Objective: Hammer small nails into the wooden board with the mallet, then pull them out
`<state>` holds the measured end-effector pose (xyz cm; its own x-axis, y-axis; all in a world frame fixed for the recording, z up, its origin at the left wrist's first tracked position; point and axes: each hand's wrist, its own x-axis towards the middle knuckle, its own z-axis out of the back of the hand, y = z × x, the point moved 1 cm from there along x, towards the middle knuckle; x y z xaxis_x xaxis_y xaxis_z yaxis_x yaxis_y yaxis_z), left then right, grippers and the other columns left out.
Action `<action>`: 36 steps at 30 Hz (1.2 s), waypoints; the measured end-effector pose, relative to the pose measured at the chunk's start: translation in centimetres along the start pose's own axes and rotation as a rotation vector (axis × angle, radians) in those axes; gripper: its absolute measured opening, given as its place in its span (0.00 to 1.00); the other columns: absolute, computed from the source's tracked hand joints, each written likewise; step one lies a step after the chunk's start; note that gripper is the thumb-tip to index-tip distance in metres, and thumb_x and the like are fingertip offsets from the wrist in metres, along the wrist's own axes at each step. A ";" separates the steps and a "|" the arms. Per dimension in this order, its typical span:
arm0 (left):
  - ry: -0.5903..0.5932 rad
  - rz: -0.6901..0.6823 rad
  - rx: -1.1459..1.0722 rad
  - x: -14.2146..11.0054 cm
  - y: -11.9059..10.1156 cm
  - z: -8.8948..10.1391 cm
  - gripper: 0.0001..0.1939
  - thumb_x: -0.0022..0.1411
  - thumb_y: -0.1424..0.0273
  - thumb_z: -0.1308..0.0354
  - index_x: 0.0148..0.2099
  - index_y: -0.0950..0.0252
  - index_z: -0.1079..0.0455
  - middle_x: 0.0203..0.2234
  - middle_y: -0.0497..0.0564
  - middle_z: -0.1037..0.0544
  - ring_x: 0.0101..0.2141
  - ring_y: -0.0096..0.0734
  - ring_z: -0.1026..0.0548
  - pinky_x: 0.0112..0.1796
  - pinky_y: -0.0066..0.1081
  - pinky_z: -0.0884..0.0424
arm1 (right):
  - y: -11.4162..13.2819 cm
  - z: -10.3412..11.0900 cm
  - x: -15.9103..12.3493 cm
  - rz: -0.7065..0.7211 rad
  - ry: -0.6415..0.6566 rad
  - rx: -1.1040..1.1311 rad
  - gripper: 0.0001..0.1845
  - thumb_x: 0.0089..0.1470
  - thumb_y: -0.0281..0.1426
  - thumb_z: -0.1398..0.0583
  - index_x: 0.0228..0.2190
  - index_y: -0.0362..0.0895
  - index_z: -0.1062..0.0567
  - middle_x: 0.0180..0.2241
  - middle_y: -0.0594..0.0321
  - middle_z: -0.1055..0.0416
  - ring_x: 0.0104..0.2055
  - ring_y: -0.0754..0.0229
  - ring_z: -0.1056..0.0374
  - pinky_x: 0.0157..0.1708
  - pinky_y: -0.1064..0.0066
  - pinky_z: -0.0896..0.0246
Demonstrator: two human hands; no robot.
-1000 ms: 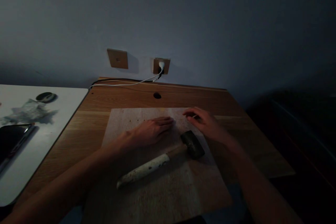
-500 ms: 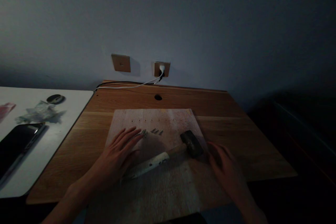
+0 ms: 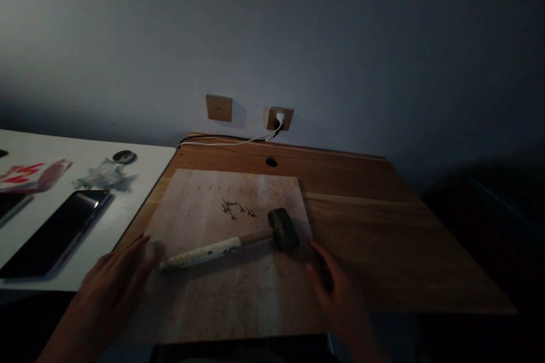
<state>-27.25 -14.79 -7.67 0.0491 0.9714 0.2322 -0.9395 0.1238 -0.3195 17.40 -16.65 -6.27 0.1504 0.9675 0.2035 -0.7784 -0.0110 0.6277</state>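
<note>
A thin wooden board [image 3: 255,306] lies on the desk, tilted slightly, with a row of small dark holes along its far side. My left hand [image 3: 113,278] is at its left edge, fingers over the rim. At the right edge, my right hand [image 3: 334,289] grips the board between thumb and fingers. Across the board rests a mallet [image 3: 284,229] with a black head and a handle [image 3: 204,253] partly covered in worn white; neither hand touches it. Beyond the handle lie several small metal nails or screws [image 3: 238,207], too small to tell which.
The wooden desk [image 3: 383,227] has a round cable hole [image 3: 271,162]. On the left, a white table [image 3: 153,161] holds a phone [image 3: 59,232], a crumpled clear bag [image 3: 104,174], a red-and-white packet [image 3: 38,174] and a small dark round object [image 3: 124,157]. Cables run to a wall socket [image 3: 279,118].
My left hand has left the small metal pieces for the board's left edge. The board has shifted left with the mallet and pieces on it, the pieces now differently scattered. The view has turned left.
</note>
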 end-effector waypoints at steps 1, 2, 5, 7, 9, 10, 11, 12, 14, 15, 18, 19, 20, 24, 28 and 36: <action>-0.022 0.027 0.016 0.2 0.4 0.3 0.26 0.71 0.54 0.55 0.62 0.62 0.32 0.58 0.57 0.23 0.56 0.52 0.24 0.54 0.51 0.24 | 0.7 -0.5 0.0 0.026 0.015 0.019 0.22 0.64 0.40 0.44 0.53 0.44 0.22 0.52 0.49 0.21 0.54 0.46 0.24 0.54 0.50 0.27; -0.039 0.044 0.029 0.3 0.8 0.6 0.27 0.71 0.53 0.55 0.62 0.63 0.32 0.58 0.59 0.23 0.55 0.54 0.24 0.53 0.52 0.23 | 1.3 -1.0 0.0 0.051 0.030 0.034 0.22 0.64 0.39 0.44 0.53 0.45 0.22 0.53 0.50 0.21 0.54 0.46 0.24 0.54 0.50 0.27; -0.064 0.070 0.062 0.9 1.1 1.8 0.28 0.69 0.53 0.56 0.59 0.65 0.30 0.56 0.61 0.21 0.50 0.56 0.21 0.47 0.51 0.21 | 2.5 -1.5 0.0 0.083 0.068 0.057 0.21 0.63 0.39 0.44 0.53 0.45 0.22 0.52 0.50 0.21 0.53 0.45 0.24 0.53 0.49 0.26; -0.054 0.050 0.074 1.2 0.7 2.6 0.25 0.68 0.53 0.56 0.54 0.62 0.28 0.51 0.58 0.18 0.43 0.53 0.18 0.41 0.47 0.19 | 2.7 -1.4 0.1 0.061 0.097 0.065 0.22 0.63 0.39 0.43 0.54 0.45 0.22 0.51 0.50 0.20 0.51 0.46 0.23 0.52 0.49 0.26; -0.038 0.044 0.068 1.4 -0.1 3.1 0.22 0.68 0.53 0.55 0.52 0.57 0.28 0.47 0.52 0.17 0.39 0.48 0.18 0.37 0.45 0.19 | 2.5 -0.9 0.1 0.024 0.129 0.064 0.22 0.64 0.39 0.43 0.55 0.46 0.23 0.50 0.51 0.19 0.49 0.47 0.22 0.50 0.51 0.24; -0.038 0.049 0.056 1.4 -0.5 3.3 0.20 0.68 0.52 0.54 0.52 0.55 0.29 0.46 0.49 0.16 0.38 0.46 0.18 0.37 0.44 0.18 | 2.3 -0.7 0.2 0.007 0.136 0.056 0.23 0.64 0.40 0.44 0.56 0.45 0.23 0.49 0.51 0.19 0.49 0.46 0.21 0.50 0.50 0.24; -0.041 0.063 0.042 1.4 -0.9 3.3 0.20 0.69 0.52 0.54 0.53 0.53 0.30 0.46 0.47 0.16 0.38 0.45 0.18 0.37 0.43 0.18 | 2.1 -0.4 0.2 -0.008 0.137 0.044 0.23 0.64 0.40 0.44 0.56 0.45 0.23 0.50 0.50 0.19 0.50 0.46 0.22 0.51 0.50 0.25; -0.047 0.074 0.025 1.4 -1.3 3.3 0.20 0.69 0.51 0.53 0.54 0.52 0.30 0.45 0.46 0.16 0.39 0.44 0.17 0.37 0.43 0.18 | 1.8 0.0 0.2 -0.022 0.131 0.028 0.23 0.64 0.41 0.44 0.55 0.44 0.23 0.50 0.49 0.19 0.50 0.45 0.22 0.52 0.48 0.26; -0.045 0.042 -0.014 1.4 -2.3 3.0 0.20 0.70 0.50 0.53 0.53 0.53 0.29 0.46 0.48 0.16 0.40 0.44 0.17 0.38 0.42 0.18 | 0.8 0.8 0.3 -0.065 0.107 -0.009 0.24 0.64 0.42 0.45 0.55 0.45 0.23 0.51 0.49 0.19 0.52 0.43 0.22 0.53 0.46 0.27; -0.034 0.010 -0.029 1.4 -2.9 2.8 0.21 0.70 0.50 0.53 0.53 0.54 0.28 0.46 0.49 0.16 0.41 0.45 0.17 0.39 0.41 0.18 | 0.2 1.4 0.3 -0.091 0.096 -0.025 0.24 0.64 0.43 0.45 0.54 0.45 0.23 0.51 0.50 0.19 0.52 0.43 0.22 0.53 0.45 0.27; -0.034 -0.098 -0.054 1.5 -4.9 1.8 0.20 0.70 0.51 0.50 0.52 0.56 0.26 0.45 0.49 0.15 0.41 0.44 0.16 0.40 0.38 0.18 | -2.3 3.2 0.2 -0.157 0.057 -0.072 0.24 0.63 0.44 0.45 0.53 0.46 0.23 0.49 0.51 0.18 0.51 0.42 0.21 0.52 0.45 0.27; -0.040 -0.132 -0.064 1.5 -5.7 1.5 0.21 0.70 0.51 0.49 0.53 0.56 0.25 0.44 0.49 0.15 0.41 0.43 0.16 0.39 0.36 0.18 | -3.2 4.0 0.0 -0.172 0.037 -0.094 0.24 0.62 0.44 0.45 0.52 0.46 0.23 0.49 0.50 0.18 0.50 0.42 0.21 0.52 0.45 0.26; -0.045 -0.167 -0.078 1.5 -6.5 1.1 0.21 0.70 0.50 0.49 0.53 0.56 0.25 0.44 0.50 0.15 0.40 0.43 0.16 0.38 0.35 0.18 | -4.2 4.7 -0.1 -0.188 0.014 -0.121 0.24 0.61 0.44 0.45 0.51 0.46 0.22 0.48 0.50 0.17 0.49 0.41 0.20 0.50 0.45 0.26; 0.012 -0.314 -0.169 1.7 -8.9 0.0 0.19 0.73 0.55 0.52 0.53 0.56 0.24 0.42 0.49 0.14 0.38 0.37 0.16 0.36 0.30 0.19 | -7.4 7.6 -1.1 -0.251 -0.060 -0.170 0.24 0.58 0.47 0.45 0.48 0.46 0.21 0.46 0.52 0.17 0.48 0.41 0.20 0.51 0.45 0.26; 0.060 -0.397 -0.151 3.4 -10.0 -0.2 0.17 0.73 0.60 0.53 0.48 0.57 0.22 0.40 0.49 0.15 0.38 0.38 0.17 0.40 0.33 0.20 | -8.7 9.2 -2.0 -0.314 -0.086 -0.124 0.26 0.58 0.49 0.44 0.47 0.46 0.21 0.47 0.52 0.17 0.50 0.42 0.21 0.53 0.47 0.27; 0.080 -0.599 -0.081 10.1 -15.9 -1.6 0.15 0.72 0.66 0.49 0.55 0.59 0.26 0.50 0.55 0.20 0.49 0.45 0.23 0.49 0.45 0.25 | -3.8 7.7 -3.4 -0.158 -0.334 -0.118 0.22 0.64 0.48 0.44 0.44 0.46 0.20 0.42 0.49 0.17 0.42 0.45 0.20 0.42 0.57 0.26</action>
<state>-11.24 -6.65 -1.73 0.5895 0.7395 0.3250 -0.7116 0.6658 -0.2244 24.54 -21.84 -3.63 0.4494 0.8190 0.3568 -0.7914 0.1797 0.5843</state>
